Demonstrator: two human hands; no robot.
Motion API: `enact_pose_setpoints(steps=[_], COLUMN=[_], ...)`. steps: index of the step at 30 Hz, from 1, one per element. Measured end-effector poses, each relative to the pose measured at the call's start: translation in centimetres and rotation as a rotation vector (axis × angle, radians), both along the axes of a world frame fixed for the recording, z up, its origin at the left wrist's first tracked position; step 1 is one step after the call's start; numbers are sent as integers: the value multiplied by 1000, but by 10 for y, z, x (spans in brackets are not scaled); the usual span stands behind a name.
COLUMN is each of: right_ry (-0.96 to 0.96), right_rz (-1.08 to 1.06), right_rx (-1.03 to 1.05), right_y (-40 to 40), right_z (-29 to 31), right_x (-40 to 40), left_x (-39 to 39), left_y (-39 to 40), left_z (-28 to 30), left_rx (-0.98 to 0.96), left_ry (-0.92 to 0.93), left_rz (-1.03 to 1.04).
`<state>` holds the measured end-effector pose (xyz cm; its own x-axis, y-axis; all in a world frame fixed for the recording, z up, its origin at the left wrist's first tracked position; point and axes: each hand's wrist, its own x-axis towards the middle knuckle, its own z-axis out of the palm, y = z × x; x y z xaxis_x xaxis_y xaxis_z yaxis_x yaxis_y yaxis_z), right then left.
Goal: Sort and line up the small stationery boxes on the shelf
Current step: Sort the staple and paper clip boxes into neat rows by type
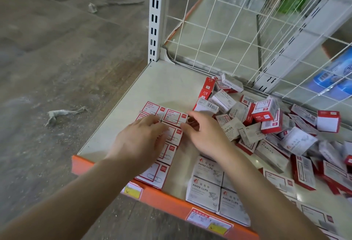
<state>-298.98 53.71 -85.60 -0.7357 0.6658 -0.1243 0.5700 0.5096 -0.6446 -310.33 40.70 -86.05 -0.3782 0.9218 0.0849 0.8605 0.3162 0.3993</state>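
Red-framed paper clip boxes [153,175] lie flat in two neat columns at the shelf's [171,79] left front. My left hand [141,140] rests flat on the left column with its fingers straight. My right hand [203,135] has curled fingers and its thumb at the lower right corner of the rear right box [174,116], pinching it. White paper clip boxes [204,190] sit in a tidy block by the front edge. A jumbled heap of red and white staple boxes [266,121] covers the shelf's right side.
The shelf has an orange front lip [167,201] with price labels [209,220]. A white slotted post [155,16] and a wire grid back panel [238,20] close the rear. Bare shelf lies behind the lined-up boxes. Scraps lie on the floor [64,113] to the left.
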Motion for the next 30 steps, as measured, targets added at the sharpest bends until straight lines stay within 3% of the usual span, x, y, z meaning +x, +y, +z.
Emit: enact_pose_setpoints(steps=[14, 24, 30], right_ry=[-97, 64, 58], right_rz=[-16, -112, -169], right_rx=[76, 81, 105], right_y=[1, 1, 10], right_z=[0, 15, 20], right_x=[0, 54, 101], left_x=[7, 29, 71], left_y=[9, 15, 29], left_z=[6, 18, 27], left_rx=[-203, -166, -150], left_ry=[77, 71, 40], left_rz=[19, 114, -7])
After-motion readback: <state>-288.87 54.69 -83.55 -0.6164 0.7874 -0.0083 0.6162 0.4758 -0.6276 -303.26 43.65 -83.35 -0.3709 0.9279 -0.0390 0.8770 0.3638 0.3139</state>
